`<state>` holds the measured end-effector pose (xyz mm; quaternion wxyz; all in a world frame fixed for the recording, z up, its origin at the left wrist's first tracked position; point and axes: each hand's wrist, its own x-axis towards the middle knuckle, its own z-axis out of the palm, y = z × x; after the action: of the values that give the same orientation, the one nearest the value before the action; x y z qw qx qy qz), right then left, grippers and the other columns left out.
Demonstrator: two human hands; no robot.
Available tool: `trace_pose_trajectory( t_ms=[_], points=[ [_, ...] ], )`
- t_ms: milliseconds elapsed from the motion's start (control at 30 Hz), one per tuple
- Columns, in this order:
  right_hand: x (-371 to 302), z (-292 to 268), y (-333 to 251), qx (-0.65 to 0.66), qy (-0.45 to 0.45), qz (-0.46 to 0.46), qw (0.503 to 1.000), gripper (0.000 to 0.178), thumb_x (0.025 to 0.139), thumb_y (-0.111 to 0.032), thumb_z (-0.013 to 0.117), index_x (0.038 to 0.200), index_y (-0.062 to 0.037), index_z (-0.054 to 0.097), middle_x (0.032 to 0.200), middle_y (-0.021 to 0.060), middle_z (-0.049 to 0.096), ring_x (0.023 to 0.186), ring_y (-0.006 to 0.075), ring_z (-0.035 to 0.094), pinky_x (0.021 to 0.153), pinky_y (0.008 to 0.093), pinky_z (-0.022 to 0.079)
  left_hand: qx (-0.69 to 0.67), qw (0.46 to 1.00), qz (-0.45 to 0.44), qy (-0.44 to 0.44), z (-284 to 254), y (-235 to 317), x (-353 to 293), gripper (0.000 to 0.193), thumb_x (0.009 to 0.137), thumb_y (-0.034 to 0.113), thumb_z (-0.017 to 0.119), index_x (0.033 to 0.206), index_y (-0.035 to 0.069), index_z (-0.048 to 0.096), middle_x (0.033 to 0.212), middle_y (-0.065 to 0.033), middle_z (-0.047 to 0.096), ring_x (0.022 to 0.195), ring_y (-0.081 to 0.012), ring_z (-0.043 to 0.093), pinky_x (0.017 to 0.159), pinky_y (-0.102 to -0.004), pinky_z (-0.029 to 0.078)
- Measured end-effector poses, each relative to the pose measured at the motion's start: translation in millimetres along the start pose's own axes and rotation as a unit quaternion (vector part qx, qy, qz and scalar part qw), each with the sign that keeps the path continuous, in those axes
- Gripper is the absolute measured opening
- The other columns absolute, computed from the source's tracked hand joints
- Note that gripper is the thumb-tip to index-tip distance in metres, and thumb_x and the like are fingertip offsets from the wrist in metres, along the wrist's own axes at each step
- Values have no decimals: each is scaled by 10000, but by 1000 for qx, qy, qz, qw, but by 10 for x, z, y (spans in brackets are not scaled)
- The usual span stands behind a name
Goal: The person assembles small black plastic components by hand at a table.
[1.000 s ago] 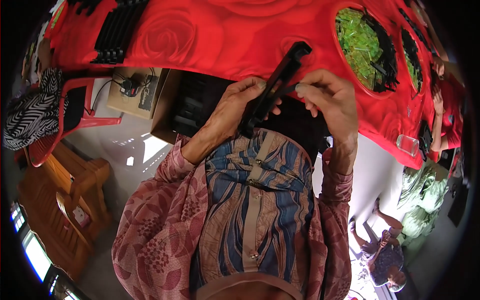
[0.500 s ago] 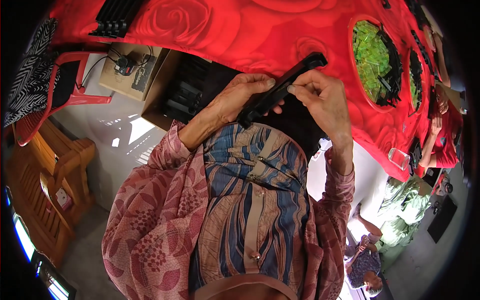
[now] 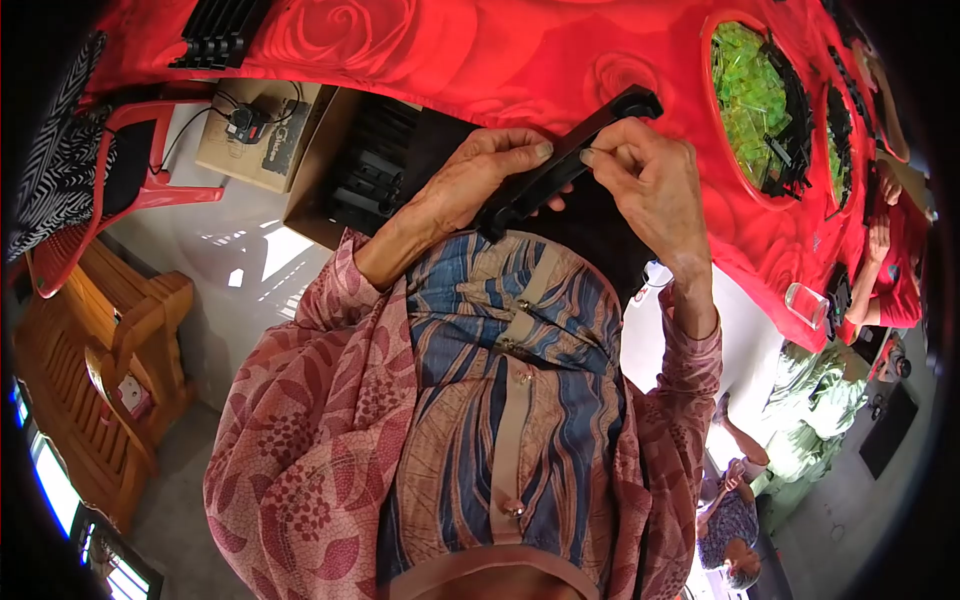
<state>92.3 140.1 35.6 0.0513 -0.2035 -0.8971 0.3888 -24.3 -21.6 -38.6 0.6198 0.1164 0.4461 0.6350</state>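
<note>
A long black plastic bar [image 3: 572, 147] with raised ends slants up to the right in front of my chest. My left hand [image 3: 487, 172] is closed round its lower half, the thumb along the top and fingertips showing underneath. At the bar's upper half my right hand [image 3: 648, 180] pinches with thumb and index finger against its edge. Whether a small piece sits in that pinch is hidden. To the right on the red cloth stands a round red tray [image 3: 712, 95] holding yellow-green translucent pieces [image 3: 748, 85] and black strips [image 3: 797, 150].
Several black bars [image 3: 217, 35] lie at the table's far left. Below the edge, an open cardboard box [image 3: 312, 205] holds more black parts. A red chair [image 3: 160, 150] and a wooden bench [image 3: 90, 370] stand left. A clear cup [image 3: 806, 305] is at right, near a co-worker's arm [image 3: 868, 275].
The bar and both hands sit slightly higher in the picture. My right thumb and index finger remain pinched at the bar's edge, and the left grip is the same.
</note>
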Motion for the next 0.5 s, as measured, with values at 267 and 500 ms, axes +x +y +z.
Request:
trace_pose_trajectory(
  t_ms=[267, 500],
  points=[
    [-11, 18, -19, 7, -1, 3, 1000, 63, 814, -75, 677, 803, -21, 645, 515, 95, 557, 415, 183, 516, 445, 325, 385, 5, 1000, 8, -14, -26, 11, 6, 263, 1010, 186, 462, 1099, -19, 600, 958, -161, 700, 774, -196, 697, 637, -263, 536],
    [-24, 64, 39, 75, 7, -5, 997, 70, 813, -62, 678, 793, -5, 642, 512, 89, 564, 415, 143, 510, 438, 293, 368, 19, 999, 7, -26, -45, 31, 10, 295, 1018, 180, 415, 1111, -37, 592, 963, -183, 696, 760, -193, 694, 606, -247, 528]
  ],
)
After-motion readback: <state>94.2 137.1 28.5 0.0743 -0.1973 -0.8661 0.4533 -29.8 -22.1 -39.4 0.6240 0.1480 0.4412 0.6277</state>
